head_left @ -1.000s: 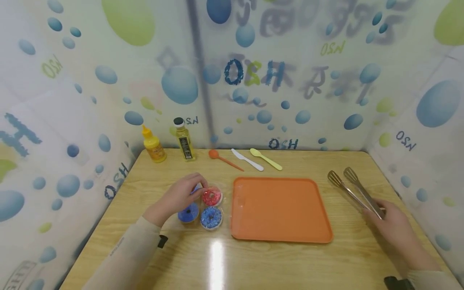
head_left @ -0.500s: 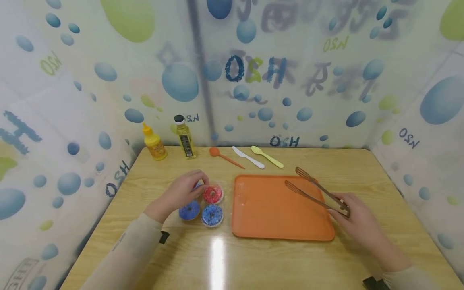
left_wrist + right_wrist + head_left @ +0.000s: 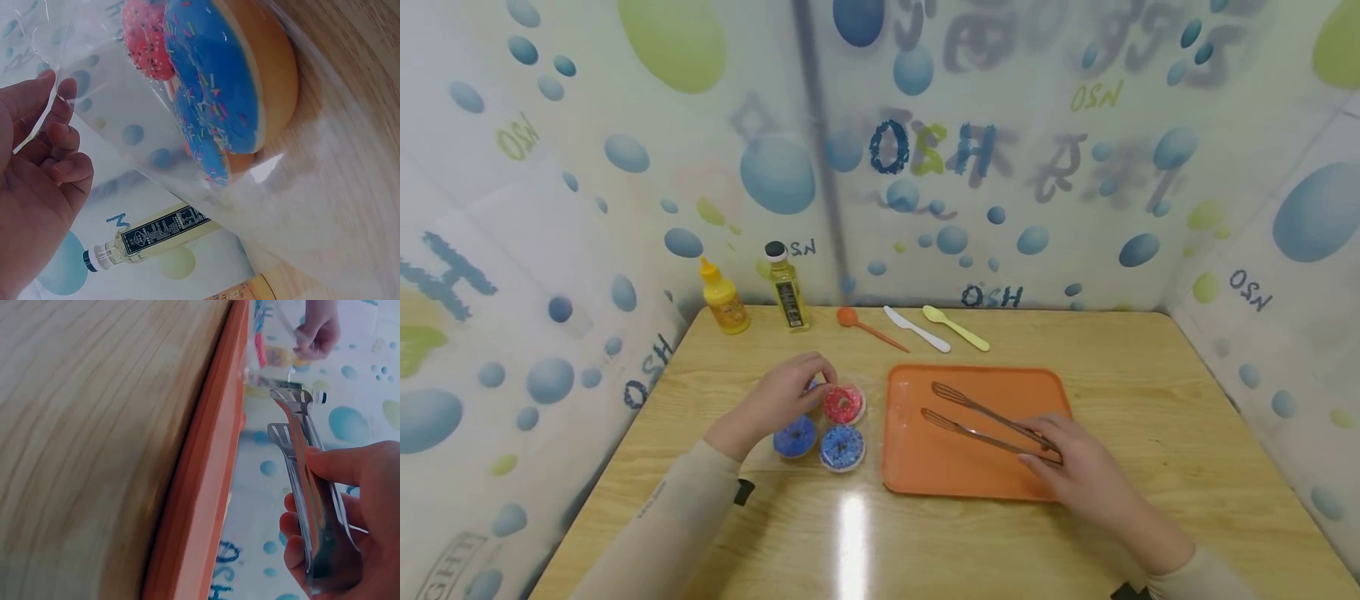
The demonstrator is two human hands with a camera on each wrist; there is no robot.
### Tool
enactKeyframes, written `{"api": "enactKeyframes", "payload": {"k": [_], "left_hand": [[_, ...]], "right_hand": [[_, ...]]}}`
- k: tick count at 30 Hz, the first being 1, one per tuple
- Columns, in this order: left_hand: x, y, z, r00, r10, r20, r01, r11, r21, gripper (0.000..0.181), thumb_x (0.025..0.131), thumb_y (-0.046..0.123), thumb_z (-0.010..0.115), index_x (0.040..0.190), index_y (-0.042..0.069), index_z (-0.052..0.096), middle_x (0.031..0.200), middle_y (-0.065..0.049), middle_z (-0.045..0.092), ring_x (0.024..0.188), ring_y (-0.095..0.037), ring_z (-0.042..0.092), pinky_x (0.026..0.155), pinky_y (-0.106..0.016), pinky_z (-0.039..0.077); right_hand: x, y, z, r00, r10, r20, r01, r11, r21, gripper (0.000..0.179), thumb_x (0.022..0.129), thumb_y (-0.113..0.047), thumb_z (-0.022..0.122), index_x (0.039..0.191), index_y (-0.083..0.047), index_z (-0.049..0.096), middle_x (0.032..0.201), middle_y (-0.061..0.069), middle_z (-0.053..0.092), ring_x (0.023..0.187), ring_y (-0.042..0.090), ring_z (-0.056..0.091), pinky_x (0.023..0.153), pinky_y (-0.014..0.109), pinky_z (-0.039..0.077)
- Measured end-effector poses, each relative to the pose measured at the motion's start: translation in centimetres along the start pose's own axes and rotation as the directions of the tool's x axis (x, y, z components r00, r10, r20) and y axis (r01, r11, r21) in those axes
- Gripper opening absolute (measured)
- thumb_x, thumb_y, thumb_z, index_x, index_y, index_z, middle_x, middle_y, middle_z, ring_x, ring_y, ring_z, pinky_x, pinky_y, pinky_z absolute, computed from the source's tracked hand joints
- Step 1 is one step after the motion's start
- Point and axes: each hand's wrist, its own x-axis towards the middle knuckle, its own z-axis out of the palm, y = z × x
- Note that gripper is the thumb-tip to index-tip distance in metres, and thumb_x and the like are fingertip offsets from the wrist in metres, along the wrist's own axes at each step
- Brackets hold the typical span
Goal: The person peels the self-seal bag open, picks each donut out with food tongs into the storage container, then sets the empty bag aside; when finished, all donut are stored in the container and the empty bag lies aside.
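Observation:
My left hand (image 3: pixel 782 400) pinches the edge of a clear plastic bag (image 3: pixel 269 167) between thumb and fingers. Inside the bag sit several toy-like donuts: a red-iced donut (image 3: pixel 833 412), a blue donut with sprinkles (image 3: pixel 831 456), a smoother-looking blue donut (image 3: pixel 786 444) and another blue one mostly hidden behind that hand. Metal tongs (image 3: pixel 992 414) with slotted heads are gripped in my right hand (image 3: pixel 1082 471). Their arms stand apart with nothing between them, over the orange tray (image 3: pixel 917 471). In the right wrist view, the thumb lies along one arm of the tongs (image 3: pixel 320 512).
Behind the bag stand a yellow squeeze bottle (image 3: pixel 726 308) and a dark-capped oil bottle (image 3: pixel 788 293). An orange spoon (image 3: pixel 848 317), a white knife (image 3: pixel 917 330) and a yellow-green spoon (image 3: pixel 957 327) lie along the back. A patterned wall (image 3: pixel 1052 192) borders the table.
My right hand has carried the tongs leftward from the table right of the tray to above it, their heads turning toward the bag. My left hand keeps its hold, almost still.

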Motion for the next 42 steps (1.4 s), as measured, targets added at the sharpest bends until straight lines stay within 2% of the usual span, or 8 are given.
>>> {"api": "enactKeyframes", "payload": {"k": [4, 10, 13, 19, 29, 34, 42], "left_hand": [[0.0, 0.1, 0.0, 1.000, 0.001, -0.002, -0.001, 1.000, 0.001, 0.007, 0.100, 0.013, 0.069, 0.102, 0.019, 0.065, 0.101, 0.004, 0.064, 0.081, -0.013, 0.053, 0.075, -0.032, 0.049], [-0.1, 0.3, 0.0, 1.000, 0.012, -0.012, -0.012, 1.000, 0.001, 0.009, 0.099, 0.011, 0.070, 0.101, 0.018, 0.065, 0.101, 0.002, 0.064, 0.081, -0.013, 0.053, 0.075, -0.032, 0.049], [-0.2, 0.5, 0.0, 1.000, 0.009, -0.010, -0.009, 1.000, 0.000, 0.008, 0.099, 0.011, 0.070, 0.101, 0.017, 0.065, 0.101, 0.002, 0.065, 0.082, -0.013, 0.054, 0.075, -0.033, 0.050], [-0.2, 0.6, 0.2, 1.000, 0.014, -0.008, -0.014, 1.000, 0.006, 0.006, 0.100, 0.012, 0.068, 0.102, 0.017, 0.065, 0.103, 0.003, 0.065, 0.083, -0.012, 0.054, 0.075, -0.033, 0.050], [-0.1, 0.3, 0.6, 0.999, 0.024, -0.026, -0.024, 1.000, 0.019, 0.008, 0.099, 0.013, 0.070, 0.100, 0.020, 0.065, 0.100, 0.005, 0.065, 0.082, -0.010, 0.056, 0.074, -0.033, 0.050], [-0.1, 0.4, 0.6, 0.998, 0.045, -0.033, -0.044, 0.999, 0.024, 0.007, 0.099, 0.016, 0.071, 0.100, 0.020, 0.065, 0.100, 0.005, 0.065, 0.082, -0.010, 0.057, 0.074, -0.033, 0.052], [0.1, 0.3, 1.0, 0.997, 0.073, -0.041, -0.071, 0.997, 0.038, 0.005, 0.100, 0.017, 0.070, 0.100, 0.019, 0.066, 0.102, 0.005, 0.066, 0.082, -0.010, 0.057, 0.074, -0.032, 0.051]], "right_hand": [[0.5, -1.4, 0.6, 0.998, -0.039, 0.052, 0.038, 0.999, 0.010, 0.044, 0.089, -0.017, 0.083, 0.130, -0.018, 0.068, 0.116, -0.002, 0.068, 0.089, 0.013, 0.065, 0.071, 0.028, 0.057], [1.4, -2.5, 1.8, 0.992, -0.085, 0.093, 0.090, 0.995, -0.043, 0.045, 0.089, -0.025, 0.083, 0.131, -0.020, 0.069, 0.115, -0.005, 0.067, 0.091, 0.012, 0.067, 0.073, 0.028, 0.057], [1.8, -2.8, 2.4, 0.991, -0.084, 0.105, 0.092, 0.993, -0.075, 0.044, 0.090, -0.029, 0.082, 0.131, -0.019, 0.069, 0.115, -0.006, 0.067, 0.090, 0.010, 0.066, 0.073, 0.027, 0.057], [3.0, -3.3, 2.9, 0.980, -0.081, 0.182, 0.094, 0.994, -0.061, 0.044, 0.093, -0.032, 0.078, 0.134, -0.019, 0.067, 0.120, -0.006, 0.064, 0.098, 0.012, 0.067, 0.080, 0.033, 0.059], [5.3, -2.8, 3.5, 0.944, -0.163, 0.286, 0.160, 0.987, 0.036, 0.044, 0.095, -0.030, 0.077, 0.136, -0.020, 0.065, 0.123, -0.003, 0.065, 0.104, 0.013, 0.067, 0.085, 0.036, 0.059], [6.7, -2.5, 3.7, 0.922, -0.182, 0.341, 0.166, 0.983, 0.074, 0.043, 0.096, -0.030, 0.076, 0.137, -0.021, 0.065, 0.127, -0.005, 0.063, 0.109, 0.013, 0.065, 0.091, 0.037, 0.058], [8.0, -2.8, 3.7, 0.889, -0.206, 0.408, 0.168, 0.978, 0.127, 0.042, 0.098, -0.029, 0.074, 0.138, -0.021, 0.066, 0.125, -0.002, 0.065, 0.108, 0.016, 0.064, 0.091, 0.038, 0.056]]}}
